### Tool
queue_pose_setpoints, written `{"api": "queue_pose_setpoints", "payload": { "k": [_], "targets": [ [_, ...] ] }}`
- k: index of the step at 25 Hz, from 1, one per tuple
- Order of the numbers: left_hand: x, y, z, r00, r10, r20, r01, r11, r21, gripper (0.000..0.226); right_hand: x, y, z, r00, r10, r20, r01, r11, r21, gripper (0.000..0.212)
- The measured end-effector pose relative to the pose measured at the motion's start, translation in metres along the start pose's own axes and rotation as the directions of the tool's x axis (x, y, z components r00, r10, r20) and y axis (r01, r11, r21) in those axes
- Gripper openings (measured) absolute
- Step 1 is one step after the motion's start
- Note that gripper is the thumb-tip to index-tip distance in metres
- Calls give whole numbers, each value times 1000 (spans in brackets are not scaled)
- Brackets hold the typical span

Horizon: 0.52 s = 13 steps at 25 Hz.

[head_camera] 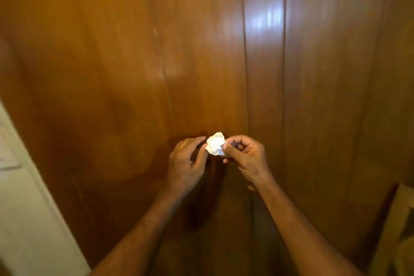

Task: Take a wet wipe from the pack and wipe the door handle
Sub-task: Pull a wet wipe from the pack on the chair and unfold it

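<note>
A crumpled white wet wipe (215, 146) is bunched into a small ball in front of a glossy brown wooden door (134, 63). My right hand (245, 157) pinches the wipe between thumb and fingers. My left hand (187, 161) touches the wipe's left side with its fingertips, fingers curled. Both forearms reach up from the bottom of the view. No door handle and no wipe pack show anywhere; the view is motion-blurred.
Vertical grooves (245, 51) divide the wooden panels, with a bright light reflection on the right. A white wall or frame (22, 208) runs along the lower left. A light wooden object (396, 231) sits at the lower right corner.
</note>
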<state>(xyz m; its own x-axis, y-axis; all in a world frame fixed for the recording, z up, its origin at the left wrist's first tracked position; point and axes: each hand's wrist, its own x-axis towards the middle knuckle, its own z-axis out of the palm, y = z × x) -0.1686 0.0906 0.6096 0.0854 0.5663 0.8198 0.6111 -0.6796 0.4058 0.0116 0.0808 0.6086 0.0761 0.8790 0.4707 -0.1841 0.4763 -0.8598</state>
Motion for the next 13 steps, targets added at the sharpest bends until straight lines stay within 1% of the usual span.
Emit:
{"api": "queue_pose_setpoints", "payload": {
  "k": [1,2,3,4,5,7,9,11,12,13],
  "targets": [
    [13,1,-18,997,-72,-24,69,991,-114,22,6,-12,17,999,-24,23,24,1000,8,11],
    [22,3,-37,989,-146,-9,140,958,-249,17,12,-21,34,998,-46,33,46,999,-1,11],
    [29,5,-55,978,-209,16,199,904,-377,17,15,-29,51,998,-59,37,59,998,-9,12],
    [34,5,-69,965,-259,39,247,849,-468,21,19,-35,65,997,-67,34,68,998,-17,14],
    [37,4,-80,951,-304,52,288,814,-505,23,21,-39,78,997,-73,27,74,997,-20,15],
    [40,-1,-98,923,-382,54,351,775,-525,22,24,-46,97,997,-69,23,70,997,-28,11],
    [45,-5,-110,885,-465,22,398,731,-554,19,29,-51,104,999,-39,9,40,995,-93,6],
    [51,-12,-124,826,-562,-50,422,674,-606,18,37,-56,98,998,11,-57,-18,991,-136,8],
    [56,-16,-132,794,-603,-82,426,646,-633,18,42,-58,93,993,45,-111,-58,992,-113,11],
    [58,-20,-141,762,-640,-102,433,620,-654,18,45,-61,87,982,89,-169,-99,994,-51,11]
  ]
}}
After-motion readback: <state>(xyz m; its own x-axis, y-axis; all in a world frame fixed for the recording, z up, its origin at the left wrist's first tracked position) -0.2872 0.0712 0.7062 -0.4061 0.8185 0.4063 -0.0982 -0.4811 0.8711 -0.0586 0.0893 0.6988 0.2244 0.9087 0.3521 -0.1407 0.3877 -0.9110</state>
